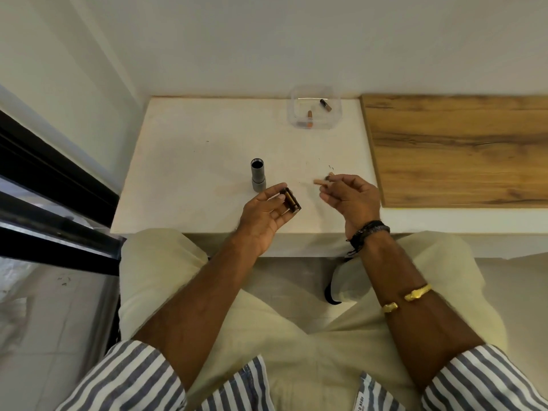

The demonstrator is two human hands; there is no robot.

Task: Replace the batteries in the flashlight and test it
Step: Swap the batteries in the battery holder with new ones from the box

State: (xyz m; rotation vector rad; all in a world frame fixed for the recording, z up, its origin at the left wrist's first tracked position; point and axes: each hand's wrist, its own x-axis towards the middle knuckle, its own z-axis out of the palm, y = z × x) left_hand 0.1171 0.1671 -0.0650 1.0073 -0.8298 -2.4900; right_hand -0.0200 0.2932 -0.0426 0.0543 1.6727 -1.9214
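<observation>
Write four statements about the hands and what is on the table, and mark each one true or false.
1. The flashlight body stands upright on the white table. True.
2. The left hand holds nothing. False: it holds the black battery holder.
3. Loose batteries lie in the clear container at the back of the table. True.
4. The right hand rests on the wooden board. False: it is over the white table, left of the board, pinching an orange battery.
</observation>
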